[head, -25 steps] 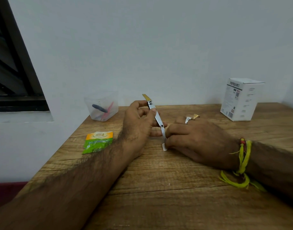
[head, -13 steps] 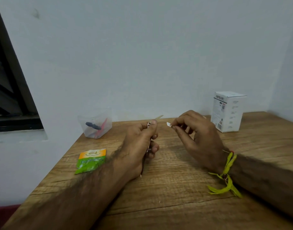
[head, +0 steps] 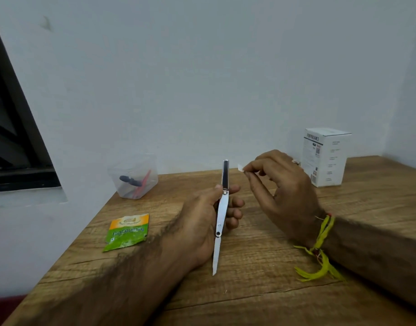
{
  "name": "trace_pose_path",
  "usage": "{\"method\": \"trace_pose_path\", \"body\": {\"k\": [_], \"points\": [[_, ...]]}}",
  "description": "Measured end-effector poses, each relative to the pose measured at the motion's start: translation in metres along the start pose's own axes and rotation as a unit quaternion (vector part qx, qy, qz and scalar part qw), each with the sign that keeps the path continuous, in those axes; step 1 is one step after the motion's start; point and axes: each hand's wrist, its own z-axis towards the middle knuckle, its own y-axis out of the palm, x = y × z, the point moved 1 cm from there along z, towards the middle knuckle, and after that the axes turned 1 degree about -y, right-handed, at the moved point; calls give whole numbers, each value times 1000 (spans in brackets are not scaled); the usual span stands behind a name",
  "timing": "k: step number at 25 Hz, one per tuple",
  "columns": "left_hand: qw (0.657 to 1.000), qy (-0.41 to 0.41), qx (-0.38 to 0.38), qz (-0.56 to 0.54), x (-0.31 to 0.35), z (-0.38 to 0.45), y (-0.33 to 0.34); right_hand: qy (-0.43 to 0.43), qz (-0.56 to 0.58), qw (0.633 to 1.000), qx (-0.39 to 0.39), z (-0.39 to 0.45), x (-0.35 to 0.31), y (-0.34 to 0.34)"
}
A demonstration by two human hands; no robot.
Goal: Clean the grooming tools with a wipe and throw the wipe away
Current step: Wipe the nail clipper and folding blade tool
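My left hand [head: 203, 215] grips the nail tool [head: 222, 209], thumb on one side and curled fingers on the other, at about the middle of its length. It is a slim, flat strip of bright steel with two round rivets; its far end is a darker, glossy segment pointing up toward the wall, and its near end tapers to a thin pointed file blade hanging below my palm, over the tabletop. It stands nearly upright, tilted slightly.

My right hand [head: 282, 184] hovers just beside the tool's top end, apart from it, thumb and forefinger pinching a tiny white scrap of wipe [head: 240, 167]; the other fingers are loosely curled. A frayed yellow thread band [head: 320, 245] circles that wrist.

The tabletop [head: 261, 290] is wood-grain laminate, brown with darker streaks and long seam lines. Toward its left edge lies a flat, crinkled sachet [head: 126, 232], orange on top and green below, its bottom edge ragged. At the far left corner, against the wall, sits a clear, soft-cornered plastic tub [head: 134, 176] holding a dark item and a red one. Toward the far right corner stands a white cardboard box [head: 326, 157] with small print. The wall [head: 202, 78] is plain, matte, pale grey-white; a dark window frame [head: 16, 142] cuts in at the left.
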Motion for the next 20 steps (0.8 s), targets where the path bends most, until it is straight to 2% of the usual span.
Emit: {"method": "trace_pose_path", "body": {"k": [5, 12, 16, 20], "points": [[999, 21, 39, 30, -5, -4, 7, -88, -62, 994, 12, 2, -5, 2], [985, 100, 105, 98, -12, -4, 11, -142, -133, 979, -58, 2, -7, 4], [988, 106, 87, 74, -12, -2, 7, -142, -158, 974, -82, 2, -7, 4], [993, 102, 57, 36, -13, -2, 7, -130, -158, 976, -71, 3, -6, 5]]}}
